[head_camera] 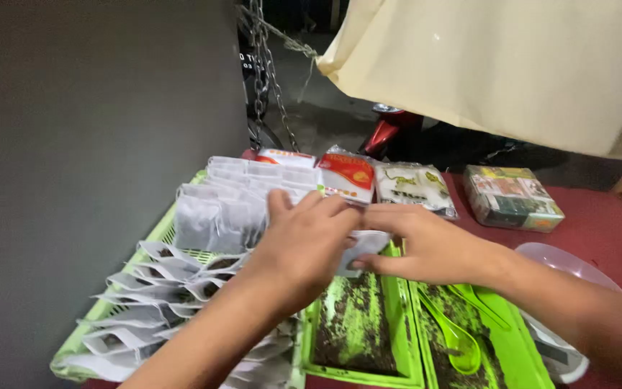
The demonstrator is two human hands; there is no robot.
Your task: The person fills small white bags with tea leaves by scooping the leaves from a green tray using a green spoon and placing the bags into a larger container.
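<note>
Green plastic trays (397, 317) of dark loose tea sit nearest us; above them our left hand (304, 248) and right hand (426, 245) pinch one small white paper sachet (363, 245). Behind: a red-and-white packet (347, 175) and a clear-wrapped box (514, 196).

A dark red table (613, 216) carries a pale green basket (84, 324), two green trays (404, 317), a clear bowl (570, 261), a wrapped box (512, 197) and three packets (347, 175) along the back.

Sachet rows (217, 209) block left; red tabletop (599, 223) free (rt side).
</note>
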